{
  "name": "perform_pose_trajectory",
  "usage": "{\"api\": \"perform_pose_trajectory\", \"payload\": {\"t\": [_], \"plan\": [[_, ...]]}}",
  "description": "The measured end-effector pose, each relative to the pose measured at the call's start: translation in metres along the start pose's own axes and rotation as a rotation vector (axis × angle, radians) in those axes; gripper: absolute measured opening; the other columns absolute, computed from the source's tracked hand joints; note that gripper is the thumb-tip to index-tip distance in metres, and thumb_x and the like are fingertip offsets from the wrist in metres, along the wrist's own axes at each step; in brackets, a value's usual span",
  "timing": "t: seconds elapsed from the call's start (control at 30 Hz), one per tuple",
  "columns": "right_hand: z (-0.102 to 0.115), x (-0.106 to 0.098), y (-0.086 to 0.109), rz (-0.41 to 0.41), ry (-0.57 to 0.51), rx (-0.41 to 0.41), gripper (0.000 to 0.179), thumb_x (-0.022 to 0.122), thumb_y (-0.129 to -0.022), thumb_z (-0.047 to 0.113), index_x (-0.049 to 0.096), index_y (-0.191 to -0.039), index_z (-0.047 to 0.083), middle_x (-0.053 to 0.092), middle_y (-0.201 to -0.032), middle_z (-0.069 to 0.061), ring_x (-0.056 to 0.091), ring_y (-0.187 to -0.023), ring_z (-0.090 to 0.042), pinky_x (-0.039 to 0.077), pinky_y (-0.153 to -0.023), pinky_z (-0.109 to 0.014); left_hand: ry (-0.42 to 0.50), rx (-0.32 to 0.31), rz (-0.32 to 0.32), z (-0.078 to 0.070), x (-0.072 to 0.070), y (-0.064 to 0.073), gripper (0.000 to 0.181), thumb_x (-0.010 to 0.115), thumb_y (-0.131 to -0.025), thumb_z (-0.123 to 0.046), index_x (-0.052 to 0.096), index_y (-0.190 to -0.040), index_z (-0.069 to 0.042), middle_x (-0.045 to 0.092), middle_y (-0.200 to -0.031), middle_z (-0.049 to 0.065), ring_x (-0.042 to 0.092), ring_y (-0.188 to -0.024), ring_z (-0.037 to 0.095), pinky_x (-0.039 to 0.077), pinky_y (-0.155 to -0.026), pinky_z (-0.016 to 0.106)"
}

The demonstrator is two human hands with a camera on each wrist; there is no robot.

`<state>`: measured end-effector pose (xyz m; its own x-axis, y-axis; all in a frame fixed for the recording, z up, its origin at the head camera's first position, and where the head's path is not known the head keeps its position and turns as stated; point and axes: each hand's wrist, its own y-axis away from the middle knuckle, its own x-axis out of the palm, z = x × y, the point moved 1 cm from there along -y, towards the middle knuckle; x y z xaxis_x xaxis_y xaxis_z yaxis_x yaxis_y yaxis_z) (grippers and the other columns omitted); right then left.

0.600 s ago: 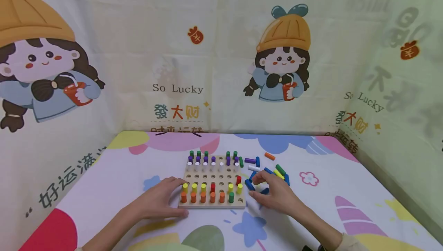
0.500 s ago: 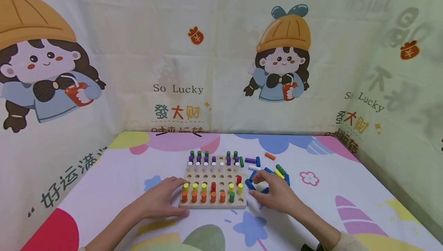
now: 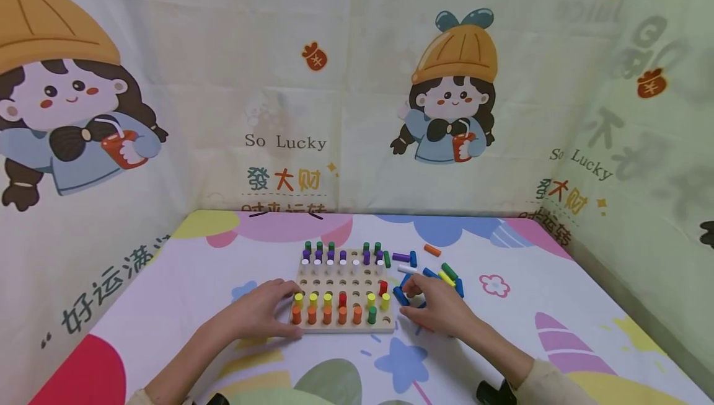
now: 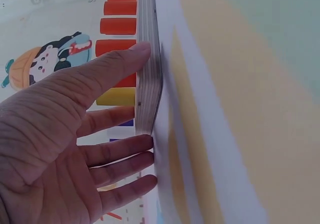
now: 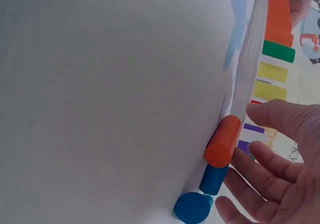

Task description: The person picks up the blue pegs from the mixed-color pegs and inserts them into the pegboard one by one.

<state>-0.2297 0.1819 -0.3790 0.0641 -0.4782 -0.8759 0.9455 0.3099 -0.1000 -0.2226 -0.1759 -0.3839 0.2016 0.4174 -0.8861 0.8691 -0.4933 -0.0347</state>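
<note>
A wooden pegboard (image 3: 346, 331) stands on the table with rows of upright green, purple, white, yellow and orange pegs. A red peg (image 3: 343, 300) is among the yellow ones, a green peg (image 3: 372, 315) ends the orange row. My left hand (image 3: 253, 311) spans the board's front left corner: thumb against the front edge, fairly straight fingers at the left side. My right hand (image 3: 440, 306) hovers right of the board, fingers loosely bent and apart, nothing held. Below it in the right wrist view lie an orange peg (image 5: 222, 141) and blue pegs (image 5: 214, 179).
Loose pegs lie right and behind my right hand, among them a white peg (image 3: 408, 269), a purple peg (image 3: 401, 257), a yellow peg (image 3: 446, 278) and an orange peg (image 3: 432, 250). A printed cloth covers the table (image 3: 189, 256); curtains (image 3: 290, 101) hang behind it.
The head view has shifted slightly. My right hand covers more of a blue peg, and a sliver of orange peg now shows beneath it. The left hand keeps its place on the pegboard.
</note>
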Motion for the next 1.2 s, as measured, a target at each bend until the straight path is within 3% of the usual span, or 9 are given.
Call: {"api": "perform_pose_trajectory", "payload": {"t": [0.23,0.53,1.2], "plan": [[0.0018,0.0041,-0.0041,0.023,0.058,0.043,0.029,0.088,-0.080,0.024,0.066,-0.097,0.016,0.068,-0.085,0.007,0.061,-0.079,-0.008,0.054,-0.072,-0.031,0.004,0.044,0.014,0.0017,-0.0028,-0.0024,0.070,0.089,-0.074,-0.047,0.063,-0.124,-0.007,0.066,-0.116,0.005,0.061,-0.108,0.028,0.051,-0.096,0.054],[0.0046,0.0070,-0.0087,0.016,0.121,0.081,0.028,0.088,-0.081,0.026,0.066,-0.097,0.017,0.063,-0.080,0.008,0.054,-0.071,-0.009,0.050,-0.065,-0.028,0.042,0.031,0.020,0.0020,-0.0051,-0.0027,0.066,0.090,-0.075,-0.043,0.061,-0.122,-0.008,0.068,-0.120,0.009,0.063,-0.113,0.032,0.050,-0.099,0.056],[0.0043,0.0091,-0.0079,0.001,0.134,0.072,0.022,0.086,-0.083,0.020,0.068,-0.095,0.016,0.061,-0.076,0.007,0.053,-0.069,-0.010,0.050,-0.062,-0.026,0.067,0.011,0.024,0.0009,-0.0036,-0.0004,0.064,0.092,-0.073,-0.040,0.062,-0.120,-0.008,0.068,-0.116,0.007,0.063,-0.109,0.030,0.051,-0.097,0.055]]}}
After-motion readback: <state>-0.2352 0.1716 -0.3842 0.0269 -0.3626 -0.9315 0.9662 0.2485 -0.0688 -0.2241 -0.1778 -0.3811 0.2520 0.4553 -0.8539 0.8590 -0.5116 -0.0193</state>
